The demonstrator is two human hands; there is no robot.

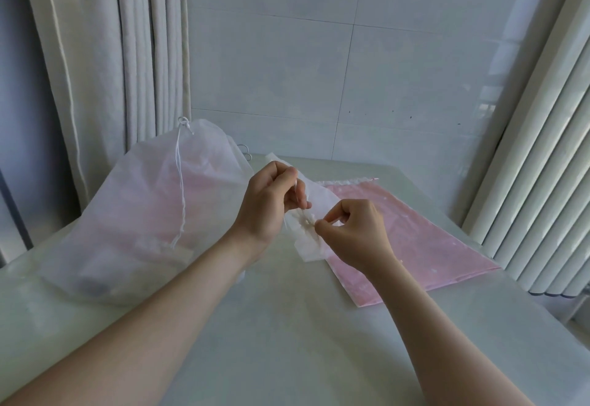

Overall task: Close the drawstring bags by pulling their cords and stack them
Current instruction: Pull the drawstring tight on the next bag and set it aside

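Pale counter (287, 325), tiled wall (319, 70): one bag half cinched.
Mid-frame, your left hand (271, 201) pinches the cord (297, 187), your right hand (351, 230) the gathered mouth of the white bag (308, 239); the pink bag (424, 246) at right looks uncinched, nothing stacked.

One head-worn wide-angle camera looks forward and down over the desk (287, 335), close above it, facing the tiled wall (319, 54) at 12 o'clock; curtains (95, 60) hang at 10 and 2 o'clock.
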